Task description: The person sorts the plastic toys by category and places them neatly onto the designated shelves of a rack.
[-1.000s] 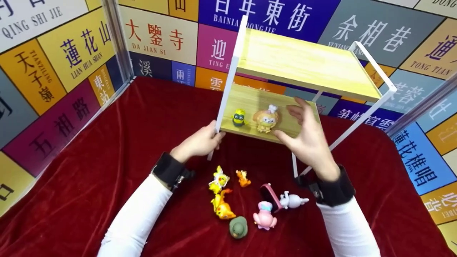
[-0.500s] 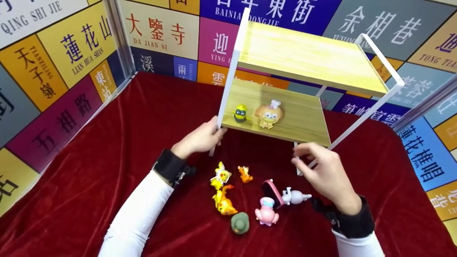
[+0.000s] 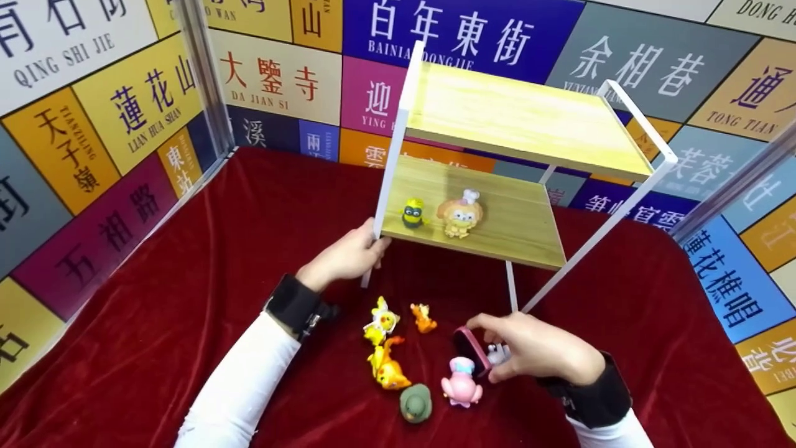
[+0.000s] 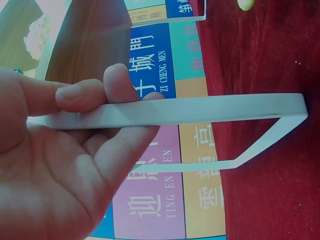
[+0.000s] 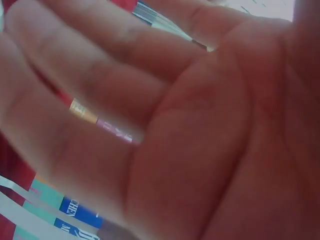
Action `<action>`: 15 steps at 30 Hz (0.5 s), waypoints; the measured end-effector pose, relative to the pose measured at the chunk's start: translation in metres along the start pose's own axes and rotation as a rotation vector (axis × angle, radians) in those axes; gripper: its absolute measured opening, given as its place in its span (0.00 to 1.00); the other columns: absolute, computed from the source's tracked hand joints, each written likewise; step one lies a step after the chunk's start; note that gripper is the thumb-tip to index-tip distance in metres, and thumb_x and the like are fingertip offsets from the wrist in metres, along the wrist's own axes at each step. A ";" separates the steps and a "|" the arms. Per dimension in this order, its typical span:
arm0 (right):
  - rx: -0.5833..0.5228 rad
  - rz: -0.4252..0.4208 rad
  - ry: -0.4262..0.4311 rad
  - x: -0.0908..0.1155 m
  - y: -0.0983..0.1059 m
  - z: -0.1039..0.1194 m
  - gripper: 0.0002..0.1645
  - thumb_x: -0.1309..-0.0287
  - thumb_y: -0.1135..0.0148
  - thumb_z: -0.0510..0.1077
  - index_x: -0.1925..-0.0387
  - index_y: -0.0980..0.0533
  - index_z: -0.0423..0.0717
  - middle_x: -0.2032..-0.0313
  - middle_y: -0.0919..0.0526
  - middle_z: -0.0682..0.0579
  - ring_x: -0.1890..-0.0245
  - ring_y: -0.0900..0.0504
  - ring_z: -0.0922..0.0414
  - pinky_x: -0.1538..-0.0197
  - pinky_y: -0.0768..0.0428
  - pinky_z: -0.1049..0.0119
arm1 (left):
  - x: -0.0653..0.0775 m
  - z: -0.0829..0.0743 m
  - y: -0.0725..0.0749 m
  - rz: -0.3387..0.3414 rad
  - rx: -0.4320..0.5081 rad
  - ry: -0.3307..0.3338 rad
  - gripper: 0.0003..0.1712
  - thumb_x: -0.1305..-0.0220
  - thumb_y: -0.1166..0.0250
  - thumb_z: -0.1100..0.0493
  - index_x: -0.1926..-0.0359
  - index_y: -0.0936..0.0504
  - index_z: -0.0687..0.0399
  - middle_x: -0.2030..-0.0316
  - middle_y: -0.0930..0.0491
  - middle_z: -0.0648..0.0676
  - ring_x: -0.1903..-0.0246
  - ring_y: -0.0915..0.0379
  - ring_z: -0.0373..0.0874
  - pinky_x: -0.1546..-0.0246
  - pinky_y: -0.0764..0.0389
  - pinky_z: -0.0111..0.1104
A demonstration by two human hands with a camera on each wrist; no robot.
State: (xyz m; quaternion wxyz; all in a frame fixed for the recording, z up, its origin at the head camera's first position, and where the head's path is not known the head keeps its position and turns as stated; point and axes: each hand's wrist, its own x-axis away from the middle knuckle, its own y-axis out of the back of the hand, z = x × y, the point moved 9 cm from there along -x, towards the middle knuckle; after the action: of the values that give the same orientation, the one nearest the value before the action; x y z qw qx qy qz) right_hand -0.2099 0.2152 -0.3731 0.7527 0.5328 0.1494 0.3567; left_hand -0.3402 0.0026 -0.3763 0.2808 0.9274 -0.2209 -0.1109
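My left hand grips the white metal post of a two-tier shelf; in the left wrist view its thumb and fingers wrap the white bar. My right hand is spread over a small grey figure joined to a pink-rimmed oval piece, with fingertips right at the rim and thumb by its lower end. The hand hides most of the grey body. In the right wrist view, the palm and blurred fingers fill the picture. A pink toy figure sits just left of the thumb.
On the lower wooden board stand a yellow minion-like figure and a tan puppy figure with a chef hat. Several toys lie on the red cloth, including an orange figure and a green duck. Lettered panels form the walls.
My right hand has moved from beside the puppy figure on the lower board down to the grey figure on the cloth. The left hand keeps its hold on the post.
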 end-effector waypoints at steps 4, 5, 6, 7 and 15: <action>0.139 -0.078 0.026 0.001 0.002 0.014 0.42 0.66 0.17 0.44 0.44 0.23 0.50 0.60 0.17 0.52 0.63 0.21 0.57 0.60 0.21 0.65 | 0.000 -0.001 0.001 0.005 -0.006 -0.004 0.19 0.22 0.51 0.60 0.36 0.35 0.62 0.71 0.29 0.53 0.71 0.22 0.48 0.74 0.24 0.30; 0.178 -0.107 0.047 0.001 0.003 0.020 0.41 0.68 0.17 0.45 0.45 0.22 0.50 0.60 0.19 0.53 0.62 0.22 0.57 0.58 0.22 0.64 | 0.000 -0.002 0.001 0.005 -0.006 -0.004 0.19 0.22 0.51 0.60 0.36 0.35 0.62 0.71 0.29 0.53 0.71 0.23 0.48 0.74 0.24 0.30; 0.222 -0.141 0.075 0.001 0.003 0.027 0.41 0.70 0.16 0.46 0.47 0.21 0.50 0.59 0.20 0.53 0.61 0.23 0.57 0.57 0.22 0.63 | 0.001 -0.002 0.002 0.005 -0.006 -0.003 0.19 0.22 0.51 0.60 0.36 0.35 0.62 0.71 0.29 0.53 0.71 0.22 0.49 0.74 0.24 0.30; 0.253 -0.169 0.104 0.001 0.002 0.034 0.39 0.71 0.16 0.48 0.49 0.21 0.51 0.60 0.21 0.54 0.60 0.25 0.57 0.57 0.22 0.63 | 0.001 -0.002 0.002 0.005 -0.003 -0.002 0.19 0.22 0.51 0.60 0.36 0.35 0.62 0.71 0.29 0.53 0.70 0.22 0.51 0.74 0.24 0.30; 0.494 -0.076 0.134 -0.012 -0.042 0.059 0.27 0.66 0.19 0.50 0.58 0.17 0.53 0.62 0.16 0.53 0.55 0.20 0.49 0.52 0.19 0.50 | 0.002 -0.002 0.002 0.003 0.013 0.004 0.18 0.22 0.51 0.61 0.37 0.35 0.62 0.71 0.29 0.53 0.68 0.21 0.55 0.75 0.25 0.30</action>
State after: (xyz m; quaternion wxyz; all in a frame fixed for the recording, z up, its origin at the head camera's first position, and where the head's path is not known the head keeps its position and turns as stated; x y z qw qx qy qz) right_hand -0.1669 0.1586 -0.3901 0.6011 0.6696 0.3016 0.3153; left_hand -0.3387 0.0015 -0.3739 0.2752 0.9291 -0.2224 -0.1071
